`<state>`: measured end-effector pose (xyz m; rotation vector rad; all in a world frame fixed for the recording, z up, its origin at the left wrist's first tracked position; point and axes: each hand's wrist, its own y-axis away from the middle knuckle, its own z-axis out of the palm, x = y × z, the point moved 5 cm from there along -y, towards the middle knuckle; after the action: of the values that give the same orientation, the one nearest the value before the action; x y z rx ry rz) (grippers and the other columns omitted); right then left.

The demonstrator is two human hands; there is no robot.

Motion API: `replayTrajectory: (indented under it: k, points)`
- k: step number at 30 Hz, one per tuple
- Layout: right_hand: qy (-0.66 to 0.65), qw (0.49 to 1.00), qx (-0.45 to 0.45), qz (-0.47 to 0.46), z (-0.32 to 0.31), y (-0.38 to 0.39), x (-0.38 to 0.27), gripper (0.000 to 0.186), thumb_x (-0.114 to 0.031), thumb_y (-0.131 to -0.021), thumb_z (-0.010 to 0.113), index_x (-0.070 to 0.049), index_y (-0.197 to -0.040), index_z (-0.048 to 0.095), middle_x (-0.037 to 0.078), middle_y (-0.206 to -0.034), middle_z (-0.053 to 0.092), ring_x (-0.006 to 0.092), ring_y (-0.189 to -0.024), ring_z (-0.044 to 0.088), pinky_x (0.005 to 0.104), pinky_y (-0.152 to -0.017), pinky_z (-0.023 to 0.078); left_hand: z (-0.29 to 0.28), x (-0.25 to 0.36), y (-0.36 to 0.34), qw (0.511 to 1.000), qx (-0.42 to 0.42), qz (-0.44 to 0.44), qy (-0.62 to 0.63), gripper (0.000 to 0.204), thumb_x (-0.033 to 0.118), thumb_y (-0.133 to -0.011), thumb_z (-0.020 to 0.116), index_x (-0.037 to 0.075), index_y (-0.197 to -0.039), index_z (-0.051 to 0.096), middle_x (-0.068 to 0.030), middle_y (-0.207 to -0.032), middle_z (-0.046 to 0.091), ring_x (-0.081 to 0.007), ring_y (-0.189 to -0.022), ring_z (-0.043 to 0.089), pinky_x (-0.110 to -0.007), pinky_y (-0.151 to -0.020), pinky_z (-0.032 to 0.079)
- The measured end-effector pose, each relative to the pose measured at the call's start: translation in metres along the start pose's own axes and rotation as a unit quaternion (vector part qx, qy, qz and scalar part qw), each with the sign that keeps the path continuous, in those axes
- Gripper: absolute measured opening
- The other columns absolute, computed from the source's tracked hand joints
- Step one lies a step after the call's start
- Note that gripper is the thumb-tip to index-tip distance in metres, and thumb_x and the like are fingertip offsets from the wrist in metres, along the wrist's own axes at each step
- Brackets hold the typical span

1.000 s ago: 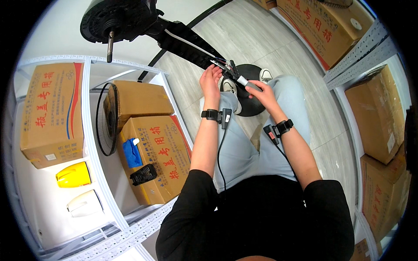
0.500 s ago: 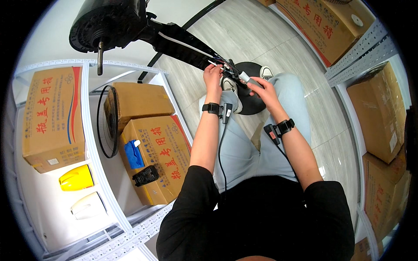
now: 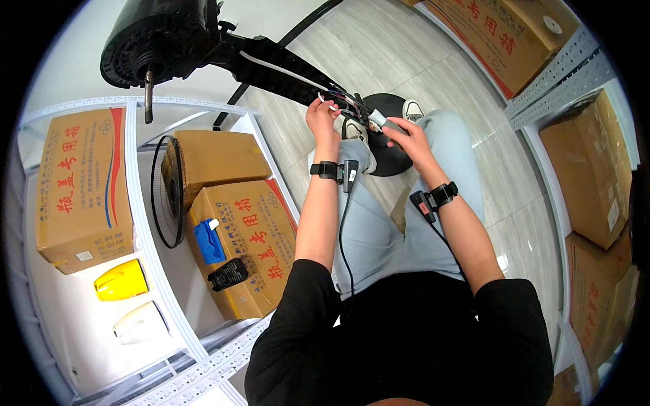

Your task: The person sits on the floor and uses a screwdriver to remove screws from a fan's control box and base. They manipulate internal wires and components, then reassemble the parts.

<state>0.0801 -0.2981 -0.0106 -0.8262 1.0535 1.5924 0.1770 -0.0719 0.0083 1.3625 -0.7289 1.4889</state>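
The left hand (image 3: 323, 115) pinches thin wires (image 3: 340, 99) at the fan's black neck (image 3: 284, 64), steadying them; at three o'clock, the right hand (image 3: 404, 135) grips a small white connector (image 3: 377, 120) for alignment.

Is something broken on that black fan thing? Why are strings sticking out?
Those are wires, not strings. They hang bare out of the black fan stand where the left hand and right hand hold it, and a small white part dangles loose. The fan motor has no blades, only a bare shaft.
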Motion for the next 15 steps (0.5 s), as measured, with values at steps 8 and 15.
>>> replayTrajectory:
  k: [8, 15]
  points:
    - [0.021, 1.0, -0.006, 0.0, 0.001, 0.002, -0.002, 0.038, -0.028, -0.086, 0.075, -0.005, -0.116, 0.07, 0.0, -0.091, 0.07, 0.0075, -0.069, 0.063, 0.021, -0.06, 0.045, 0.002, 0.006, 0.002, 1.0, -0.003, 0.004, -0.018, 0.046, -0.001, -0.091, 0.05, -0.004, -0.136, 0.041, -0.0132, -0.094, 0.062, -0.017, -0.072, 0.061, -0.029, -0.061, 0.055]
    - [0.044, 0.999, -0.008, -0.007, 0.001, -0.005, 0.008, 0.037, -0.028, -0.085, 0.076, -0.006, -0.114, 0.072, 0.001, -0.089, 0.071, 0.0083, -0.07, 0.065, 0.0242, -0.065, 0.05, 0.008, 0.012, 0.005, 0.989, -0.018, 0.054, -0.134, 0.046, 0.001, -0.092, 0.051, -0.001, -0.137, 0.041, -0.011, -0.094, 0.062, -0.0143, -0.071, 0.06, -0.027, -0.058, 0.052]
